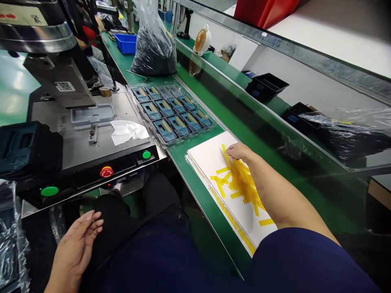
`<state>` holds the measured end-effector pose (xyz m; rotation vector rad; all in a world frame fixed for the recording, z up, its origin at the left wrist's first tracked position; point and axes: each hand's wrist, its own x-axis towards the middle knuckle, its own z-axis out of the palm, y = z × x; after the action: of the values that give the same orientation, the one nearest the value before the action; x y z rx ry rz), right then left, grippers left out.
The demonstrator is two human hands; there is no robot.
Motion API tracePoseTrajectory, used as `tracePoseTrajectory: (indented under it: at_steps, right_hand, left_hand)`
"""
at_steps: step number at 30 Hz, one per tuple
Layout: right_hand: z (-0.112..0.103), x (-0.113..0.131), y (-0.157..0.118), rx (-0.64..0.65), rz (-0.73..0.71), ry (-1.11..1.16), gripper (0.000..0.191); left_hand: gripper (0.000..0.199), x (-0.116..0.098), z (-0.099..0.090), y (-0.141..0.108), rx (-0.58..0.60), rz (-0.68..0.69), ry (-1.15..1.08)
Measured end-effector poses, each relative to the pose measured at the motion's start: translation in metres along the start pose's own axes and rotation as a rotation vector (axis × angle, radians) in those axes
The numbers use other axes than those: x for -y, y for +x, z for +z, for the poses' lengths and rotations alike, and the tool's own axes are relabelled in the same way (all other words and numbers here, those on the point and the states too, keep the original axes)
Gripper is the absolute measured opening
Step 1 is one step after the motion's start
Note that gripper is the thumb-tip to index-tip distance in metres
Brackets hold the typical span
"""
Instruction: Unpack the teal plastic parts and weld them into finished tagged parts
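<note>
My right hand point(240, 152) is over a white sheet point(204, 151) on the green bench, fingers closed in a pinch on a yellow strip point(224, 149). Below it on the same sheet lies a loose heap of yellow strips point(241, 181). My left hand point(77, 240) hangs low near my lap, palm partly up, fingers loosely curled and apart, with nothing in it. A clear plastic tray point(171, 142) beyond the sheet holds several dark blue-grey parts point(181, 126), each with a yellowish strip across it.
At left stands a press point(61, 81) with a grey fixture point(93, 116), green buttons point(49, 191) and a red emergency stop point(106, 171). A white cloth point(128, 132) and stacked dark parts point(29, 148) rest on its plate. Behind the tray are a filled plastic bag point(155, 49) and blue bin point(125, 43).
</note>
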<state>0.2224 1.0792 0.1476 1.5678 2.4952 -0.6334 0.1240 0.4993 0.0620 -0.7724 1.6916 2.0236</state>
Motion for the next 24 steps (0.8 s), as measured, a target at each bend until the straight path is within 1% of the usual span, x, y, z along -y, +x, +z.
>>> tracePoseTrajectory:
  at_steps: [3,7,12,15,18,21,24]
  right_hand:
    - [-0.001,0.008,-0.001,0.030,0.026,0.098,0.019]
    - [-0.001,0.021,-0.004,0.038,-0.010,0.226,0.018]
    - [0.003,0.032,-0.006,0.025,-0.036,0.291,0.015]
    - [0.006,0.035,-0.005,0.014,-0.031,0.285,0.014]
    - [0.006,0.035,-0.002,0.009,-0.004,0.243,0.015]
    - [0.001,0.035,-0.001,0.026,0.039,0.160,0.017]
    - [-0.003,0.036,-0.007,0.045,0.052,0.083,0.025]
  left_hand:
    - [0.013,-0.003,0.001,-0.001,-0.009,-0.005,-0.014]
    - [0.010,-0.009,0.001,-0.003,-0.046,-0.004,-0.031]
    - [0.014,-0.013,-0.006,0.001,-0.068,0.030,-0.057]
    - [0.015,-0.017,-0.012,0.005,-0.073,0.059,-0.063]
    - [0.016,-0.026,-0.018,0.011,-0.083,0.114,-0.061]
    - [0.017,-0.042,-0.022,0.015,-0.121,0.199,-0.073]
    - [0.017,-0.062,-0.022,0.013,-0.197,0.311,-0.105]
